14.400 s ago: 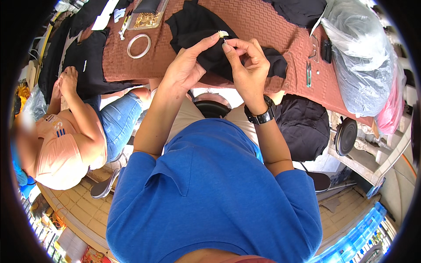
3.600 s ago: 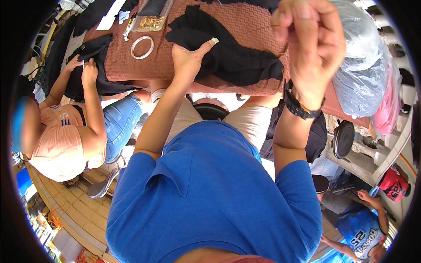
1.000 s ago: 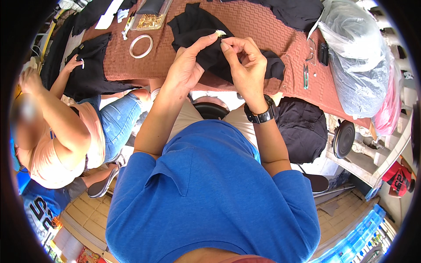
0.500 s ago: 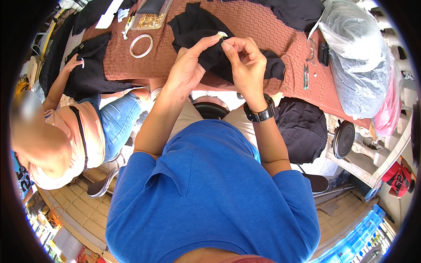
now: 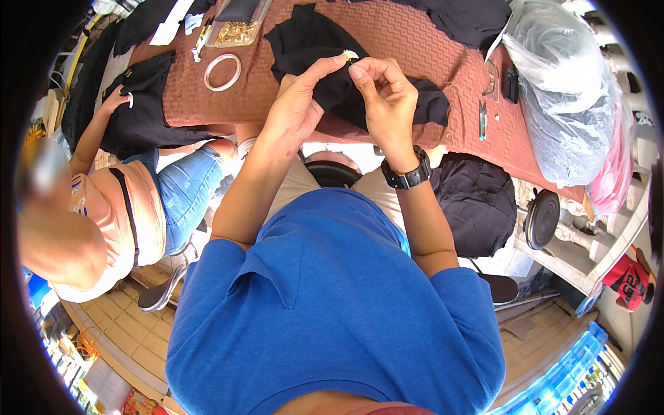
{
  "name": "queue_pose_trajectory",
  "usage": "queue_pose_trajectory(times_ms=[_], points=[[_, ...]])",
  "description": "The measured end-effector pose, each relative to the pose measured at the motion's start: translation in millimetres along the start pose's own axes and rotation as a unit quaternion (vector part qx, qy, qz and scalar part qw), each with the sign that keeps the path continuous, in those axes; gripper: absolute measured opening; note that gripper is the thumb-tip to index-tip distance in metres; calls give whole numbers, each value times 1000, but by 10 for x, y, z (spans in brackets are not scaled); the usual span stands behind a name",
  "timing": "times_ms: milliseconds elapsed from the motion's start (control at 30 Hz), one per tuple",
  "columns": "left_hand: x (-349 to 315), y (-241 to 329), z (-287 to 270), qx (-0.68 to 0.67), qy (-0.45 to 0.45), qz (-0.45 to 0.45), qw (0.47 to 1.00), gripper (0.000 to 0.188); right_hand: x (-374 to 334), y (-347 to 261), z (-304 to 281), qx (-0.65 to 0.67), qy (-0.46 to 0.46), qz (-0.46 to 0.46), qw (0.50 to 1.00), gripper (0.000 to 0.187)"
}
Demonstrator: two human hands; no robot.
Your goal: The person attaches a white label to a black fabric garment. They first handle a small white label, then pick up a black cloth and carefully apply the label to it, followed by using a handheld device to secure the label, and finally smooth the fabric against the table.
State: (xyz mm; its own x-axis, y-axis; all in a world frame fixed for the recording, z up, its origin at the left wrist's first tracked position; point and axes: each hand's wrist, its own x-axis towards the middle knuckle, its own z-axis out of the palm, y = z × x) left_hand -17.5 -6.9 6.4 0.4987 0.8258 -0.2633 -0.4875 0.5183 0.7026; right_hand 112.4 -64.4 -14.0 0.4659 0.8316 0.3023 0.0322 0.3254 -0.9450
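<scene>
Both hands (image 5: pixel 346 97) pinch a small pale piece (image 5: pixel 350 54) above black cloth (image 5: pixel 325 48).

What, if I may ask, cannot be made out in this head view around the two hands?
- Small pale piece pinched between left hand and right hand: too small to identify.
- Black cloth under the hands: partly covered by them, so its shape is unclear.
- Tray contents: small gold bits, too fine to tell; cut off at the top edge.
- Clear bag contents: blurred by the plastic.
- Co-worker's hand on dark cloth: what it does is unclear.
</scene>
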Motion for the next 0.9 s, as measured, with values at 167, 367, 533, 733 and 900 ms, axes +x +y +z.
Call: queue_pose_trajectory(times_ms=[167,367,533,733,900], points=[[8,-6,-11,15,8,-1,1000,29,1,13,6,26,1,42,999,5],[37,9,-61,32,13,12,999,29,-23,-40,11,47,-12,39,998,9],[37,-12,-31,32,11,46,998,15,73,-193,-4,-74,-19,-35,996,13],[46,-19,-42,105,-18,135,985,10,409,-376,-183,-275,-185,-199,922,14],[156,-89,-59,168,11,225,960,7,547,-529,-160,-236,-189,-207,931,6]])
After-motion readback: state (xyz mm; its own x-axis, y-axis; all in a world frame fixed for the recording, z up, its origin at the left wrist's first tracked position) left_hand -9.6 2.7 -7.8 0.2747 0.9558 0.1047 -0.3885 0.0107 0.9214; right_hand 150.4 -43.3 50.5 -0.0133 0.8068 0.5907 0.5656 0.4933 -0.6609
